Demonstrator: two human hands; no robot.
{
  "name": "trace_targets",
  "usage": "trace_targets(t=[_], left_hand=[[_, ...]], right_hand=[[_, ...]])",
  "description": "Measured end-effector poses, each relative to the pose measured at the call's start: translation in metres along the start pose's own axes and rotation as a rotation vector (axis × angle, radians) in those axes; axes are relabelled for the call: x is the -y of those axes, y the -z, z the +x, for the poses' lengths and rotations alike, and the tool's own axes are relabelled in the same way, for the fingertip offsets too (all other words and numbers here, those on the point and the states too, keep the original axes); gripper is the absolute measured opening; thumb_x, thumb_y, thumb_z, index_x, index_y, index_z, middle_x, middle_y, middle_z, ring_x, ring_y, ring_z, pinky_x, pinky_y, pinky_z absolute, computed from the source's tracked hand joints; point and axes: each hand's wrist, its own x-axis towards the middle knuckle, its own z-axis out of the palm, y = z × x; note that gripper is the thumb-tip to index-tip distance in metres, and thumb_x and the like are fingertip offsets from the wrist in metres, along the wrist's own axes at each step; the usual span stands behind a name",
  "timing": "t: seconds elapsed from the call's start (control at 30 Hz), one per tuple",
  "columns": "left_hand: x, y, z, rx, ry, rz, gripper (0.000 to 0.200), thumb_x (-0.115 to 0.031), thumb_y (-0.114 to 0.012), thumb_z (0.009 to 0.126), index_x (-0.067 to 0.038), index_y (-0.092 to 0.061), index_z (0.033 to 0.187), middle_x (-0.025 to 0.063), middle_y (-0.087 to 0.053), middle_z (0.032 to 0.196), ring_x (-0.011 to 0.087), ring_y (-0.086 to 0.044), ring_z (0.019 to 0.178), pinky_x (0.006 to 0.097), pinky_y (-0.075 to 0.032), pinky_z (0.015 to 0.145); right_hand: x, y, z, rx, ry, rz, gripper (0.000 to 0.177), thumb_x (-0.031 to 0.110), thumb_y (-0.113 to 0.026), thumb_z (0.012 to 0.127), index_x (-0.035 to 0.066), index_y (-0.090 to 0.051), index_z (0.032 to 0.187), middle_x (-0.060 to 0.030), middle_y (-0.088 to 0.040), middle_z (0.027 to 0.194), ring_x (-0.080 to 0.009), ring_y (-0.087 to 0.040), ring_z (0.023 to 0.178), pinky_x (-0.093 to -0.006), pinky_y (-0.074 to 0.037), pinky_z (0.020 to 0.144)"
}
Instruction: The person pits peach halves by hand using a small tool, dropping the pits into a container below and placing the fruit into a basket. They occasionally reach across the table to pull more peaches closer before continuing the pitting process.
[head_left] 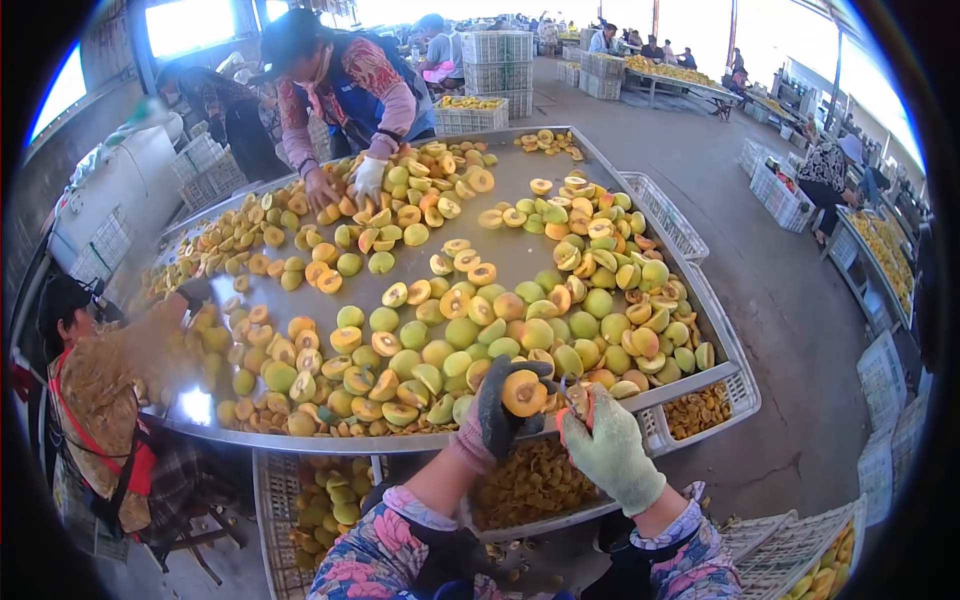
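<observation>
My left hand [492,412], in a dark grey glove, grips a peach half [523,394] with its orange cut face and brown centre turned up. Close to its right, my right hand [617,458] wears a pale green glove and is closed round a small hand tool [575,398] with a curved metal tip. Its handle is mostly hidden by the fingers. Both hands are at the near edge of a metal table [420,441], just in front of a spread of whole and halved yellow-green peaches [460,332].
Below the hands stands a crate of brown scraps [530,480]; a crate of peaches [335,500] is left of it. Another scrap crate [697,410] sits by the right corner. A person [345,90] sorts fruit across the table, another person [110,400] sits at the left. Crates [825,560] stand lower right.
</observation>
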Motion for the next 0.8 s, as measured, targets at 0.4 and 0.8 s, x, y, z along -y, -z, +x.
trace_targets(t=[0.4,0.8], left_hand=[[0.009,-0.015,0.003,0.14,-0.098,0.152,0.038,-0.005,-0.071,0.082,0.0,-0.062,0.118,0.0087,-0.071,0.102,0.0158,-0.067,0.094,0.0305,-0.052,0.085],[0.024,-0.015,0.005,0.02,-0.156,0.531,0.018,-0.018,-0.066,0.088,-0.005,-0.066,0.102,0.007,-0.071,0.089,0.0206,-0.068,0.082,0.0332,-0.053,0.079]], right_hand=[[-0.031,-0.02,-0.003,0.154,-0.091,0.023,0.024,0.021,-0.057,0.09,0.0,-0.047,0.096,-0.0236,-0.063,0.072,-0.0423,-0.063,0.073,-0.0497,-0.049,0.065],[-0.04,-0.032,-0.008,0.049,0.387,-0.153,0.019,0.012,-0.056,0.09,0.001,-0.046,0.1,-0.0202,-0.059,0.069,-0.0376,-0.062,0.062,-0.0445,-0.048,0.055]])
